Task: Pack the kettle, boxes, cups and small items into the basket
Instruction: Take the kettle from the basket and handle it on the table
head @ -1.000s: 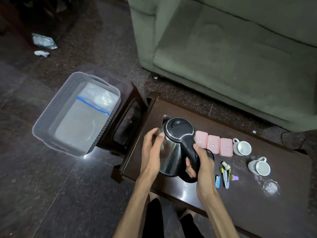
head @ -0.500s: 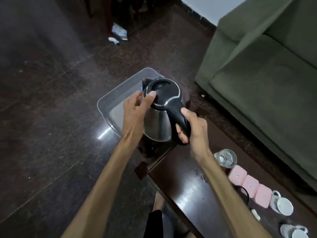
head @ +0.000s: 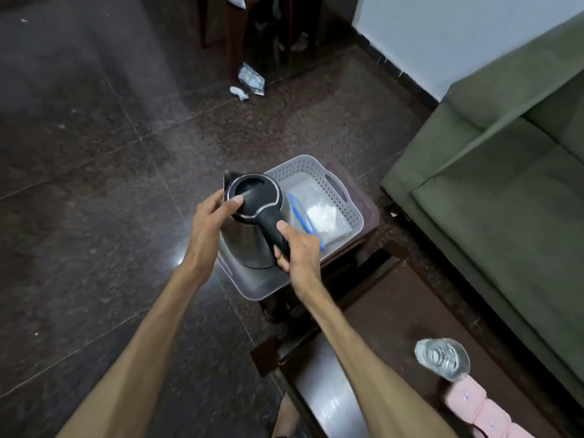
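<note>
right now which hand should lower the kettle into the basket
Right. The right hand grips the handle of the kettle, bearing it over the basket; the left hand only steadies the lid rim with thumb and fingers.

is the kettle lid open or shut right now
Shut. The black lid sits flat on the kettle, held by the left hand and right hand.

kettle point(head: 252, 229) base hidden behind basket point(head: 319, 172) near wall; contact with basket floor cannot be told. right hand point(head: 298, 252) covers lower handle; left hand point(head: 207, 222) covers kettle's left side. bag point(head: 319, 213) partly behind kettle. pink boxes point(head: 483, 409) motion-blurred, cut by bottom edge. glass point(head: 442, 358) blurred. sofa point(head: 505, 191) cut by right edge.
</note>
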`<state>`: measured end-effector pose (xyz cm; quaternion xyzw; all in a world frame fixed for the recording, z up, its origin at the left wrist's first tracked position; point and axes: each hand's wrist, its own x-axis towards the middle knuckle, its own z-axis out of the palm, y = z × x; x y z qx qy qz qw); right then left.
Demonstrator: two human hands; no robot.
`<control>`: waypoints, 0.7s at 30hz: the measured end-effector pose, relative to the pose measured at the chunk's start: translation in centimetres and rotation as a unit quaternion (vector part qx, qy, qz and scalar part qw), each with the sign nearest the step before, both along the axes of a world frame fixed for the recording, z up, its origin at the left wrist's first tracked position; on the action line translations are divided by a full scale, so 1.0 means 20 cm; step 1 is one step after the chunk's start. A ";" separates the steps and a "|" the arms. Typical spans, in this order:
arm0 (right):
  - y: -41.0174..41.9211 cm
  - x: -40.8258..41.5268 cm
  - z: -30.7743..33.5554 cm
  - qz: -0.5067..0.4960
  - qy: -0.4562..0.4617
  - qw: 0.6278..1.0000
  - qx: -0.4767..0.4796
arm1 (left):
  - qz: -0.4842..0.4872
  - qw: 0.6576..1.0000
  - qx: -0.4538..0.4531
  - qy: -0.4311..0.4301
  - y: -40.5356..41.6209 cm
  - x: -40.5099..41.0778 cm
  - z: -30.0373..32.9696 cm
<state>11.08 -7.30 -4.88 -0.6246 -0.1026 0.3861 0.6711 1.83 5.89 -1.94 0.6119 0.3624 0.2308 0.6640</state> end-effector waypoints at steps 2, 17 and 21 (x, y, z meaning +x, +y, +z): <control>0.01 -0.01 -0.07 0.000 -0.006 1.000 0.012 | -0.009 1.000 0.000 -0.001 0.03 0.00 -0.07; 0.02 0.07 -0.29 0.072 -0.050 0.996 -0.011 | 0.039 0.999 -0.013 0.019 0.06 0.08 -0.23; -0.02 0.17 -0.34 0.015 -0.135 0.985 -0.111 | 0.084 0.995 -0.025 0.044 0.04 0.08 -0.24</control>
